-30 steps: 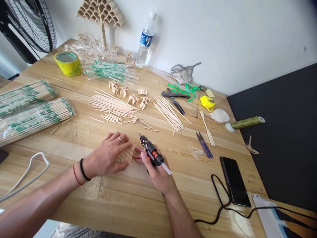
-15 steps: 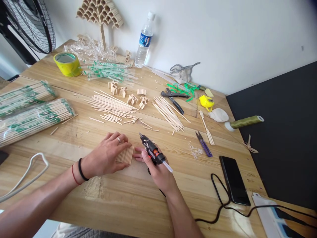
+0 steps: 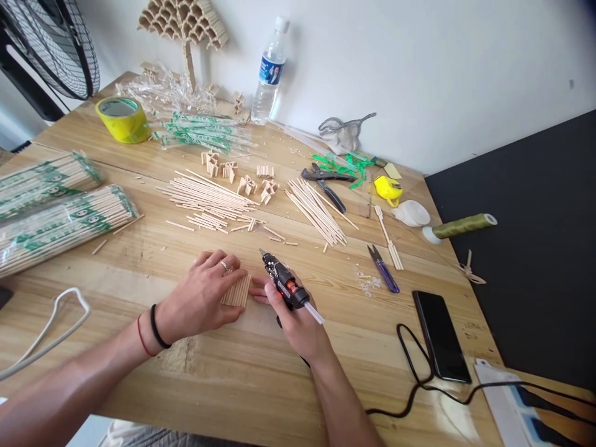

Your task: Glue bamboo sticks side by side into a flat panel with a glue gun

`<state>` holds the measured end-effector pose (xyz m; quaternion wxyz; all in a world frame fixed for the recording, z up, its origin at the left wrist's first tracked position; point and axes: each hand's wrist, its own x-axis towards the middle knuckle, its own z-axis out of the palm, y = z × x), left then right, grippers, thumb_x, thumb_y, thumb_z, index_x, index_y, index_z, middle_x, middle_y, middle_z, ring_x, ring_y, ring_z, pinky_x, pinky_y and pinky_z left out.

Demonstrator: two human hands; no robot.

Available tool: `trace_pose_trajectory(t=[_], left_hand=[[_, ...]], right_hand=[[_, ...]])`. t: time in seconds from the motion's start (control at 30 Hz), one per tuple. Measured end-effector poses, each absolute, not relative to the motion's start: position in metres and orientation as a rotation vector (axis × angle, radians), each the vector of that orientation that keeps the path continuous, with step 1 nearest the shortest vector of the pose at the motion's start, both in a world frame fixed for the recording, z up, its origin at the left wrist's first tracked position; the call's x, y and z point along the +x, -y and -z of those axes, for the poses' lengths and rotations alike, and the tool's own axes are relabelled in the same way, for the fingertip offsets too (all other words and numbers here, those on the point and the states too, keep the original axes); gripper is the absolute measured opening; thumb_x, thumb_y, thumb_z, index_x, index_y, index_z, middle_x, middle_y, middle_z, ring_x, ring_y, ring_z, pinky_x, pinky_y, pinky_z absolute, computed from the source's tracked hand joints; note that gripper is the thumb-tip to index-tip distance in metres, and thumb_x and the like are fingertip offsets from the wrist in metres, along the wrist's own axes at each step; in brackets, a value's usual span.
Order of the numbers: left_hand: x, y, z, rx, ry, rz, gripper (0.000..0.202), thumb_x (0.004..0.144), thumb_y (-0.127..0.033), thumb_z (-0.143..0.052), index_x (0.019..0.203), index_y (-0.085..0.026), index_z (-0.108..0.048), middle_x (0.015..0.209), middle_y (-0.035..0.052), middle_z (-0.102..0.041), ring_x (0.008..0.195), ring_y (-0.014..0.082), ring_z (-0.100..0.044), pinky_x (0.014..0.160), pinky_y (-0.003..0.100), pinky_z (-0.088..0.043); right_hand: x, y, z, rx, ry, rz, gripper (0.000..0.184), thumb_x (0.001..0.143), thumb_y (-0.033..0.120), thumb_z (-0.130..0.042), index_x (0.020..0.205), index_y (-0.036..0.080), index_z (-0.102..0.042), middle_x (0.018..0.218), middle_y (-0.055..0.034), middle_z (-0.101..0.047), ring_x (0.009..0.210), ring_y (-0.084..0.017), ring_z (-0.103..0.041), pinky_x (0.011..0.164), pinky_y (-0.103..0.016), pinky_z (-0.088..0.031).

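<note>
My left hand [image 3: 201,297] lies flat with fingers spread over a small panel of short wooden sticks [image 3: 237,290] on the wooden table [image 3: 242,372], pressing it down. A ring sits on one finger, and black and red bands circle the wrist. My right hand [image 3: 298,323] grips a black glue gun [image 3: 283,284], nozzle pointing up and left just beyond the panel's right edge. One right finger stretches out and touches the panel's side. A clear glue stick pokes out of the gun's back end.
Loose bamboo sticks [image 3: 209,197] and small stick pieces lie beyond the hands, wrapped stick bundles [image 3: 60,220] at left. Pliers [image 3: 326,180], purple snips [image 3: 382,268], a phone [image 3: 440,344], the gun's black cable [image 3: 419,388], yellow tape [image 3: 121,118], a water bottle [image 3: 267,71] and a thread spool [image 3: 459,225] surround them.
Both hands stay on the panel and the glue gun in nearly the same place. The view has shifted slightly.
</note>
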<state>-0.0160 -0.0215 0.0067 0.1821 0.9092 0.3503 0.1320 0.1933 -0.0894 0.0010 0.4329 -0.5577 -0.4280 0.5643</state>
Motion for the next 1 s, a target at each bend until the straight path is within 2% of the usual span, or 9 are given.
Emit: trace_pose_trajectory(t=[0.23,0.4,0.57,0.8,1.0], left_hand=[[-0.0174,0.0191,-0.0049,2.593,-0.975,-0.370,0.039,0.085,-0.031,-0.078,0.122,-0.021,-0.069,0.120,0.0099,-0.068,0.108,0.0308,-0.060,0.094,0.047,-0.046],[-0.0211,0.0168,-0.0054,2.605,-0.951,-0.355,0.047,0.086,-0.038,-0.081,0.127,-0.021,-0.067,0.123,0.0116,-0.068,0.111,0.0319,-0.060,0.095,0.048,-0.046],[-0.0246,0.0159,-0.0071,2.573,-0.917,-0.333,0.047,0.086,-0.033,-0.079,0.130,-0.020,-0.067,0.127,0.0121,-0.066,0.114,0.0322,-0.060,0.099,0.048,-0.046],[-0.0223,0.0162,-0.0066,2.567,-0.929,-0.346,0.042,0.087,-0.031,-0.076,0.127,-0.020,-0.069,0.124,0.0123,-0.066,0.111,0.0322,-0.060,0.096,0.049,-0.046],[-0.0223,0.0151,-0.0065,2.580,-0.931,-0.337,0.042,0.087,-0.033,-0.076,0.127,-0.021,-0.070,0.124,0.0122,-0.067,0.111,0.0322,-0.060,0.095,0.048,-0.047]], right_hand=[[0.1935,0.0890,-0.0020,-1.401,1.056,-1.404,0.032,0.097,0.049,-0.067,0.118,0.025,-0.063,0.128,-0.0091,-0.076,0.107,-0.032,-0.079,0.098,-0.048,-0.065],[0.1963,0.0878,-0.0005,-1.438,1.051,-1.399,0.037,0.097,0.053,-0.067,0.119,0.024,-0.061,0.128,-0.0112,-0.077,0.107,-0.033,-0.079,0.096,-0.050,-0.066],[0.1964,0.0885,0.0004,-1.401,1.040,-1.428,0.036,0.098,0.052,-0.066,0.120,0.024,-0.062,0.131,-0.0113,-0.075,0.112,-0.033,-0.077,0.099,-0.050,-0.064],[0.1936,0.0899,-0.0017,-1.381,1.046,-1.430,0.032,0.097,0.048,-0.068,0.120,0.025,-0.065,0.131,-0.0084,-0.076,0.113,-0.031,-0.077,0.102,-0.046,-0.063],[0.1977,0.0874,-0.0029,-1.405,1.015,-1.514,0.039,0.094,0.056,-0.068,0.116,0.024,-0.071,0.123,-0.0078,-0.079,0.113,-0.032,-0.077,0.103,-0.047,-0.063]])
